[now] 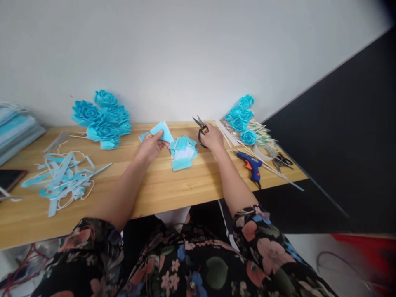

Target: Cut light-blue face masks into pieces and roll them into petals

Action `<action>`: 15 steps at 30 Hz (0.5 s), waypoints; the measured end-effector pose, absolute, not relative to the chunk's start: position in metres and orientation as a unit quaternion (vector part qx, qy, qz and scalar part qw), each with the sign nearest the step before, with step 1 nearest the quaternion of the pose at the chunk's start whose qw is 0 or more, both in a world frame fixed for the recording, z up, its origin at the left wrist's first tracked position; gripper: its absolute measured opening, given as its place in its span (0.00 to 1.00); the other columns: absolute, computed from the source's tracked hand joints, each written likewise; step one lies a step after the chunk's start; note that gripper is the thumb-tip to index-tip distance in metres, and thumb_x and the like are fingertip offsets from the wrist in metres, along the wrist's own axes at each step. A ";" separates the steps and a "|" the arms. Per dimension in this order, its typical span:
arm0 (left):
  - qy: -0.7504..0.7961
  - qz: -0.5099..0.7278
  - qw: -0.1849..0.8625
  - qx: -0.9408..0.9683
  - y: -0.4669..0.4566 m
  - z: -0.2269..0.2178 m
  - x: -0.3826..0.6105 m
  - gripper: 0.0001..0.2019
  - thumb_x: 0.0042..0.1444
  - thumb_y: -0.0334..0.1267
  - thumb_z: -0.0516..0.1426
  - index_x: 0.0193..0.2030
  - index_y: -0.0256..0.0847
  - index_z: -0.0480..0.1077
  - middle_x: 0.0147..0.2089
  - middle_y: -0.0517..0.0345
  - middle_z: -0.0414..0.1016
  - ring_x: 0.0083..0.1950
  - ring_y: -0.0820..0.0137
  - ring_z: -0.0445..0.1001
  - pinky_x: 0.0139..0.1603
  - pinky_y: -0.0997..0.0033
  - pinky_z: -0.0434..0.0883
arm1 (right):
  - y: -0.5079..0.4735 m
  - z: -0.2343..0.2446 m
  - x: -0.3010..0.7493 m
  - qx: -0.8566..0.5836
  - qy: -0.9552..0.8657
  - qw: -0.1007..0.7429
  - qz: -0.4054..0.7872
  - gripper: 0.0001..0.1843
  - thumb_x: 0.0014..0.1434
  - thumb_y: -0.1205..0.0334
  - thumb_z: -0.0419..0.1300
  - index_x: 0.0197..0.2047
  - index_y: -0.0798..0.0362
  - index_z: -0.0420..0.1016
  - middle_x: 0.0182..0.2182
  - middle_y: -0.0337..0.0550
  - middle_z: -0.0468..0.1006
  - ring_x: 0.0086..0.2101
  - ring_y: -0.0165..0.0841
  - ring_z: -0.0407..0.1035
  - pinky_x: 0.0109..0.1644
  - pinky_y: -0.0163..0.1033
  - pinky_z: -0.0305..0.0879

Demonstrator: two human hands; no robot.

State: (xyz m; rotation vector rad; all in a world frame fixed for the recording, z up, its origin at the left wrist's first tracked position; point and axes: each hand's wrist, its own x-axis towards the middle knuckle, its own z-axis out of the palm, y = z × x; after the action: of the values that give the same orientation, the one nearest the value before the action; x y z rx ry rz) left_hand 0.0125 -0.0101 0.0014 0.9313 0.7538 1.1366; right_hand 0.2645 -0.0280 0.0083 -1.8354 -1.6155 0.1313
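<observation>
My left hand pinches a light blue square of face-mask fabric between thumb and fingers, above the wooden table. More blue fabric shows just left of that hand. A pair of black-handled scissors is in my right hand, with the blades pointing up and left and slightly parted. Between my hands lies a loose pile of cut blue and white fabric pieces. The fingers of my right hand are partly hidden behind its back.
Blue fabric roses stand at the back left, smaller ones at the back right. Fabric strips and ear loops lie left. At right are a blue glue gun, tape roll, pliers and sticks. Stacked masks sit far left.
</observation>
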 end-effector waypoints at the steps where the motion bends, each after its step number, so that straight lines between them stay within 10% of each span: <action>1: 0.334 0.505 0.680 0.413 -0.010 0.002 0.013 0.12 0.57 0.42 0.61 0.32 0.34 0.68 0.23 0.56 0.77 0.22 0.74 0.74 0.25 0.77 0.70 | -0.029 0.006 0.269 -0.724 -0.624 0.294 0.022 0.23 0.56 0.58 0.62 0.55 0.53 0.72 0.42 0.52 0.79 0.44 0.43 0.72 0.50 0.46 0.64; 7: 0.320 0.501 0.685 0.422 -0.013 0.008 0.016 0.10 0.55 0.37 0.61 0.36 0.34 0.67 0.26 0.54 0.79 0.27 0.70 0.79 0.33 0.73 0.75 | -0.038 0.017 0.266 -0.738 -0.631 0.239 -0.010 0.18 0.60 0.59 0.60 0.50 0.60 0.76 0.46 0.61 0.79 0.49 0.47 0.71 0.57 0.51 0.61; 15: 0.320 0.502 0.633 0.495 -0.018 0.004 0.025 0.20 0.51 0.46 0.66 0.40 0.35 0.64 0.27 0.56 0.78 0.27 0.69 0.78 0.31 0.70 0.75 | -0.039 0.033 0.200 -0.535 -0.703 0.415 0.218 0.27 0.66 0.41 0.46 0.37 0.53 0.75 0.33 0.42 0.79 0.37 0.33 0.72 0.43 0.37 0.62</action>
State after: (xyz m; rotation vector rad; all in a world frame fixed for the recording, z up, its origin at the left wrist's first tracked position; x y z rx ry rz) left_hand 0.0250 -0.0180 0.0043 1.1329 0.7323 1.1482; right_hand 0.2001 -0.0389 0.0333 -1.3437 -1.7652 0.5473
